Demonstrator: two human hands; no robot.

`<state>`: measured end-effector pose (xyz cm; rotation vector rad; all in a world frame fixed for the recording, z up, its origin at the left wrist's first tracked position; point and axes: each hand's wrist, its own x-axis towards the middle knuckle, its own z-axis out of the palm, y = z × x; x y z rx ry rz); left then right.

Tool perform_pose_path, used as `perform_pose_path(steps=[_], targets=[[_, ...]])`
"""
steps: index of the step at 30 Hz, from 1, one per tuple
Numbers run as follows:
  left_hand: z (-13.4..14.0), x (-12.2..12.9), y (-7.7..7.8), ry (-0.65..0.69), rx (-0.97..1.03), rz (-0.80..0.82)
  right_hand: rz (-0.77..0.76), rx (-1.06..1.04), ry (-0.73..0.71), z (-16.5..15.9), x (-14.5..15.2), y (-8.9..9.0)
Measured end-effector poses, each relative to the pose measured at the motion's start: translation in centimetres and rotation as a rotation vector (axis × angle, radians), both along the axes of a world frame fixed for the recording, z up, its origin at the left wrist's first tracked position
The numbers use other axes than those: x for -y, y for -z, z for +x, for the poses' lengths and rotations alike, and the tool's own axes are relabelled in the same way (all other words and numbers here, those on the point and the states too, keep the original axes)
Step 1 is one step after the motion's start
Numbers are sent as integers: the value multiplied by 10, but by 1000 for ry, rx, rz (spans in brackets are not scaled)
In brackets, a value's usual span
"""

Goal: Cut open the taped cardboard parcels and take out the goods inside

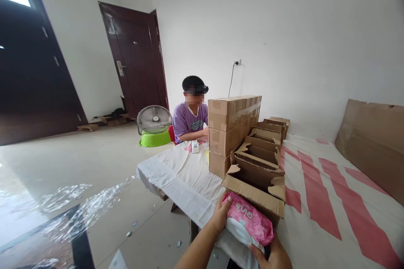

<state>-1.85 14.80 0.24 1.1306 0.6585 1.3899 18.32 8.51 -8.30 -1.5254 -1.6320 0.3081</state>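
Observation:
A pink pack of wipes with pale lettering and a white oval lid lies tilted between both of my hands, just above the table's near edge. My left hand grips its left end, thumb on top. At the lower right end, my right hand is closed around the pack, its thumb near the white lid. Directly beyond the pack stands an open cardboard box with its flaps up; its inside is dark, and I cannot make out any contents.
More open boxes run back in a row beside a wall of stacked, taped cartons. Across the cloth-covered table sits a person, near a small white device. A large cardboard sheet stands at right.

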Motion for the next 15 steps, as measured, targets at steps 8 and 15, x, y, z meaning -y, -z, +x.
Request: perform_pose_path(steps=[8, 15], targets=[[0, -1, 0, -56, -37, -12, -16, 22, 18, -2, -1, 0], [-1, -2, 4, -65, -53, -39, 17, -82, 38, -13, 2, -8]])
